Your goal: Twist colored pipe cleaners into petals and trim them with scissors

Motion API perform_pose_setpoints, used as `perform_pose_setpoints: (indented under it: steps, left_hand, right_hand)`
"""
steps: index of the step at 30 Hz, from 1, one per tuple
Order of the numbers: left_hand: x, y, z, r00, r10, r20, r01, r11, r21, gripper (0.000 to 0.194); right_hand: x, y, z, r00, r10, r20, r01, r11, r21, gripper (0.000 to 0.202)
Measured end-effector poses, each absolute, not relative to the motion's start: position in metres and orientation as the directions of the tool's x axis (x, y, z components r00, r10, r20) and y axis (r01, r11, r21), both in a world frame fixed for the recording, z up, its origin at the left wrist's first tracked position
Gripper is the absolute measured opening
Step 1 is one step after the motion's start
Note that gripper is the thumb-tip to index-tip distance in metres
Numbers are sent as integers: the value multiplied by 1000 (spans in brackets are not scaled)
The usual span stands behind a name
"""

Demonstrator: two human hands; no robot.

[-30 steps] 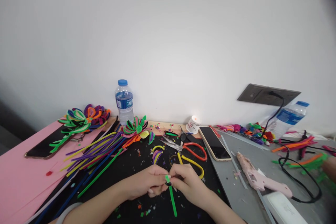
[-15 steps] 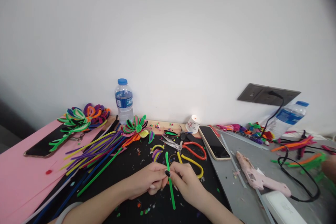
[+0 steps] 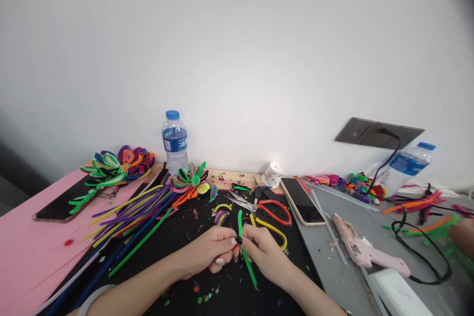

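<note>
Over the black mat (image 3: 148,266), my left hand (image 3: 217,249) and my right hand (image 3: 264,252) meet, fingers closed in a pinch. Between them a green pipe cleaner (image 3: 249,269) is gripped near its middle, one end pointing up and the other slanting down to the right. A shiny black piece (image 3: 239,240) sits at the fingertips, with a bit of red below it, mostly hidden. Just beyond the hands lie the scissors (image 3: 272,212) with red and yellow handles, blades apart. A small striped loop piece (image 3: 221,218) rests beside them.
Loose pipe cleaners (image 3: 129,217) and pipe-cleaner flowers (image 3: 190,177) lie at left, near a water bottle (image 3: 175,145). At right are a phone (image 3: 302,202), a pink glue gun (image 3: 365,252) with its cord, and another person's hand (image 3: 462,234). A paper cup (image 3: 272,175) stands by the wall.
The green pipe cleaner has tilted and bent at the fingers, its lower end swinging right. Both hands have shifted very slightly. The other person's hand at right has moved a little left.
</note>
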State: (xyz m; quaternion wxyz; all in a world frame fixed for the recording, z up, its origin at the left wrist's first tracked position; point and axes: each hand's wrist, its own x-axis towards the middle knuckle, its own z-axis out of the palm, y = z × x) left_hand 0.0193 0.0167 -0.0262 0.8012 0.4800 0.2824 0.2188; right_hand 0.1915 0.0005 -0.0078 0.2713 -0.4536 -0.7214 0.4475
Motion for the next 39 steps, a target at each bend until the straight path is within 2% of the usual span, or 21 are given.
perform_pose_setpoints:
  steps: [3,5,10,16,19,22,24,27,30,33,36,39]
  left_hand:
    - [20,17,-28,722,659,-211,-50,354,934,32]
    - [21,17,-28,713,677,-182,-47,305,951,33]
    - [23,14,-25,689,711,-140,-25,217,976,33]
    - [23,11,-22,650,750,-119,87,82,993,31]
    - [23,10,-20,634,773,-30,181,-110,977,30]
    - [23,9,-15,632,768,102,280,-348,895,34]
    - [23,8,-13,637,756,151,309,-429,849,34]
    - [23,9,-15,612,783,113,273,-343,899,34]
    - [22,12,-20,612,789,-55,124,-27,992,30]
    - [21,16,-24,644,747,-164,-19,230,973,31]
    - [20,18,-26,668,721,-185,-82,318,945,32]
    - [20,17,-26,688,703,-179,-86,324,942,33]
  right_hand:
    - [190,0,-5,-449,893,21,366,206,-908,29]
    - [189,0,-4,-447,894,17,284,160,-945,30]
    - [188,0,-10,-409,896,-172,41,-170,-985,32]
    - [182,-2,-10,-411,863,-292,-210,-402,-891,27]
    - [181,-5,-10,-408,846,-342,-279,-473,-836,27]
    - [183,-6,-12,-434,812,-390,-351,-552,-756,26]
    - [185,-6,-15,-457,792,-405,-372,-584,-722,26]
    - [188,-3,-15,-465,803,-373,-338,-550,-764,26]
    - [191,4,-9,-389,884,-259,-282,-382,-880,25]
    - [194,8,1,-305,945,-119,-143,-169,-975,18]
    - [197,7,8,-364,931,-4,88,30,-996,20]
    - [198,5,8,-420,907,39,229,147,-962,21]
